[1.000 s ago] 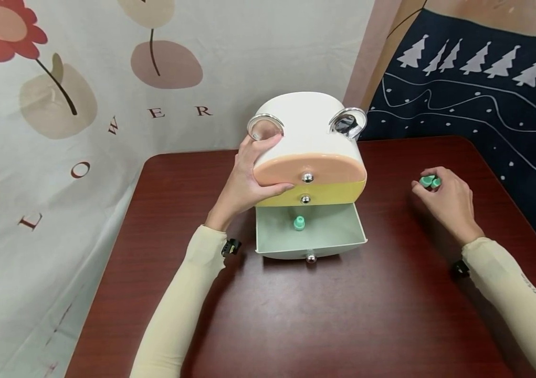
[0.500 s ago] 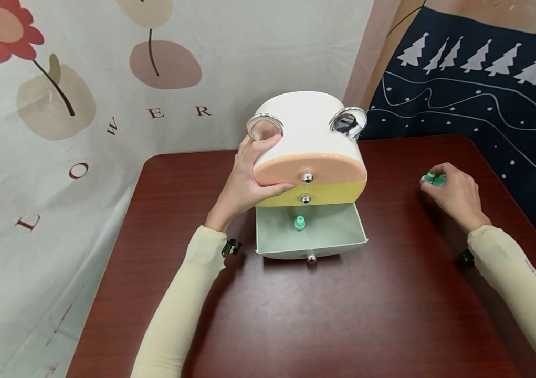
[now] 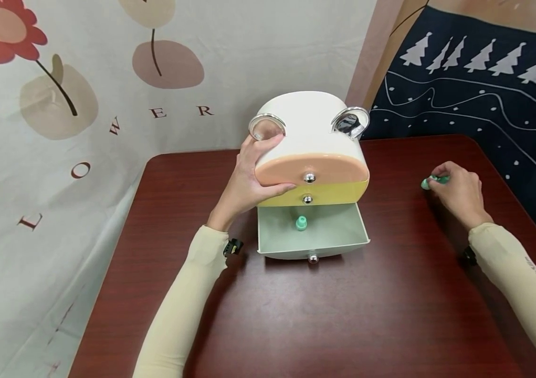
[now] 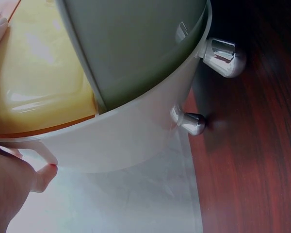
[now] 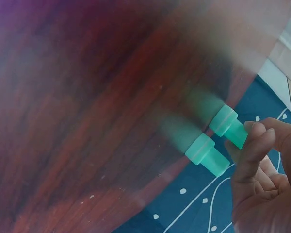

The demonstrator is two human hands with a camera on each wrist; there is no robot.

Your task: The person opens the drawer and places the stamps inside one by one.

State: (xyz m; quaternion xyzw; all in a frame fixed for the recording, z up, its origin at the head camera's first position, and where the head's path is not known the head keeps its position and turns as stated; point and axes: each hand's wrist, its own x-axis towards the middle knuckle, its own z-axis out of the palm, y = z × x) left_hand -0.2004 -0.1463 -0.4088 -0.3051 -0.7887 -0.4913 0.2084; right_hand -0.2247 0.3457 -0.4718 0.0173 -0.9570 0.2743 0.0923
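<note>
A small desktop drawer cabinet (image 3: 312, 118), white with round silver-rimmed frog eyes, stands on the table. Its bottom pale-green drawer (image 3: 334, 233) is pulled out and holds one green stepped peg (image 3: 301, 223). My left hand (image 3: 244, 178) grips the cabinet's left side, thumb across the orange and yellow fronts, fingers up by the eye. Off to the right, my right hand (image 3: 461, 194) pinches the narrow end of a green peg (image 5: 223, 121) between thumb and index finger. A second green peg (image 5: 201, 148) stands on the table beside it, near the fingertips.
The dark red wooden table (image 3: 343, 325) reaches its right edge just beyond my right hand. A white flower-print cloth (image 3: 249, 47) hangs behind, and a navy tree-print cloth (image 3: 475, 105) hangs at the right. Silver knobs (image 3: 313, 259) project from the drawer fronts.
My right hand has shifted slightly right and away from me around the two green pegs, now with its fingertips closed between them. My left hand and the cabinet have stayed put.
</note>
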